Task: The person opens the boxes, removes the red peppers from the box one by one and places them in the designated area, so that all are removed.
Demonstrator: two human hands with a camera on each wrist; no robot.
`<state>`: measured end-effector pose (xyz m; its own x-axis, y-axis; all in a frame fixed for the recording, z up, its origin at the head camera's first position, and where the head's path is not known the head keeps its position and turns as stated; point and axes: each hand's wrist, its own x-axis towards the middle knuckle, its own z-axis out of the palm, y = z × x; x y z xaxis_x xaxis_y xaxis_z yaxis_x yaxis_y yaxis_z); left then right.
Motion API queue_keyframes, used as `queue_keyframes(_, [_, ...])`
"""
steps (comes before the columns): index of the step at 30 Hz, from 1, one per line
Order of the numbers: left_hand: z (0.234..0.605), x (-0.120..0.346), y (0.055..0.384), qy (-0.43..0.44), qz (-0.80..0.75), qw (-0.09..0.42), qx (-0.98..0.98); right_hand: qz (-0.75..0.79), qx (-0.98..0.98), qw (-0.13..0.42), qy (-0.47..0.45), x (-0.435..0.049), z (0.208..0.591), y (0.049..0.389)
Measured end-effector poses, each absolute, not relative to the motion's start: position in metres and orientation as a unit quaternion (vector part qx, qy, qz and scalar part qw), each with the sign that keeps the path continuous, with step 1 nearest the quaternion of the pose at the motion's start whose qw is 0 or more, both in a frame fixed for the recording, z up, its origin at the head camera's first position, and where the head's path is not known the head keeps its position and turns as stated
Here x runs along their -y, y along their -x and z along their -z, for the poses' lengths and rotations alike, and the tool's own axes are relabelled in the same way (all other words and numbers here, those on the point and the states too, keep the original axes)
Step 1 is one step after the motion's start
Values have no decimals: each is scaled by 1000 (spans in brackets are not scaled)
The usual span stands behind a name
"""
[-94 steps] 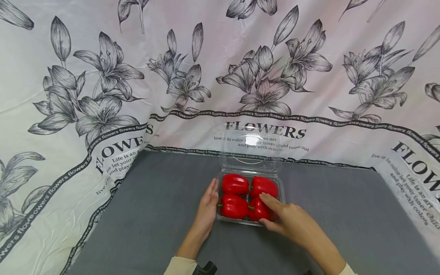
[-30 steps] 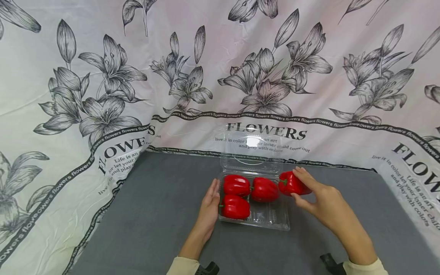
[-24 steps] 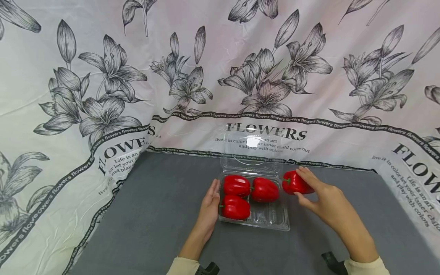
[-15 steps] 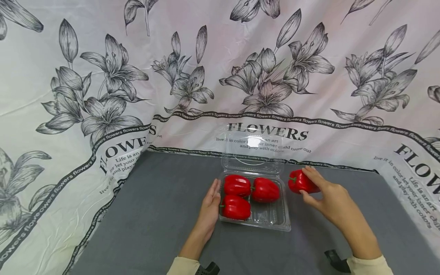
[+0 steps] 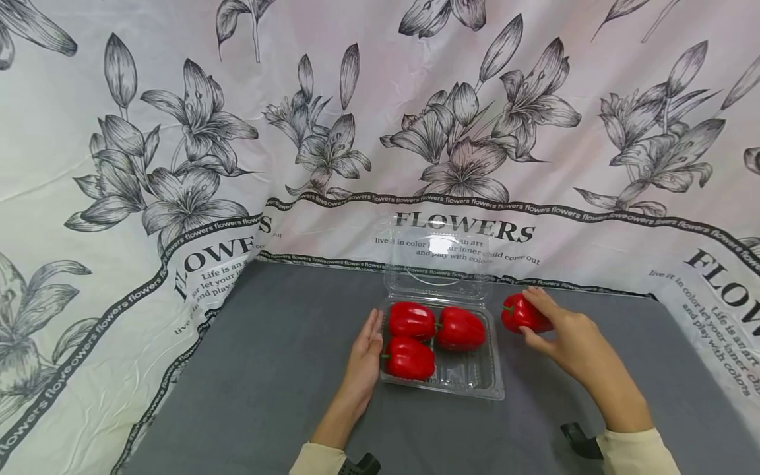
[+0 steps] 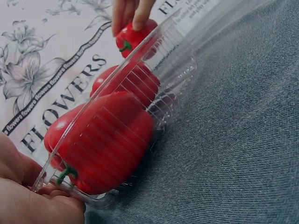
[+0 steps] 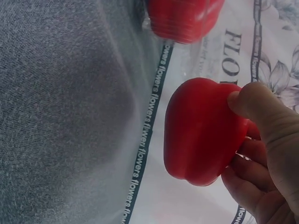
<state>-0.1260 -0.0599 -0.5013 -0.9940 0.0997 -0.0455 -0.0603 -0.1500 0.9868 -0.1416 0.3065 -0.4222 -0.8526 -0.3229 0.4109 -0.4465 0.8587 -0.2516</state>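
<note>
Near the far edge of the worktop [image 5: 267,343], right of the box [image 5: 469,373]: pepper [image 5: 518,314], stem boxward, gripped by right hand [image 5: 571,338]; left hand [image 5: 361,361], fingers straight, touching box's left side.

Gray tabletop [image 5: 267,356], white cloth [image 5: 362,155] — lily prints [image 5: 466,161], black lettering [image 5: 512,231]

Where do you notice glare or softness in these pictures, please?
Head view: bright glare on the clear lid, small highlights on the peppers; left wrist view: pale reflections on the ribbed box; right wrist view: the printed lettering looks soft.
</note>
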Motion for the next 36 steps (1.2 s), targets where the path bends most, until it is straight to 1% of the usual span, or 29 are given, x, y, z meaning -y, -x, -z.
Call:
queue_keyframes(11, [499,61,125,-17,-756,52,-653,-171,950,159,-208,-310,431,152])
queue_keyframes(19, [499,61,125,-10,-758,58,-650,-177,956,128,-198,-312,438,157])
queue_keyframes(24, [500,61,127,-11,-758,56,-649,-175,957,121,-198,-312,442,161])
queue_keyframes(32, [501,61,127,-13,-763,59,-644,-177,964,68,-184,-313,444,163])
queue_keyframes(36, [501,61,127,-10,-762,59,-645,-177,964,66,-187,-313,445,164])
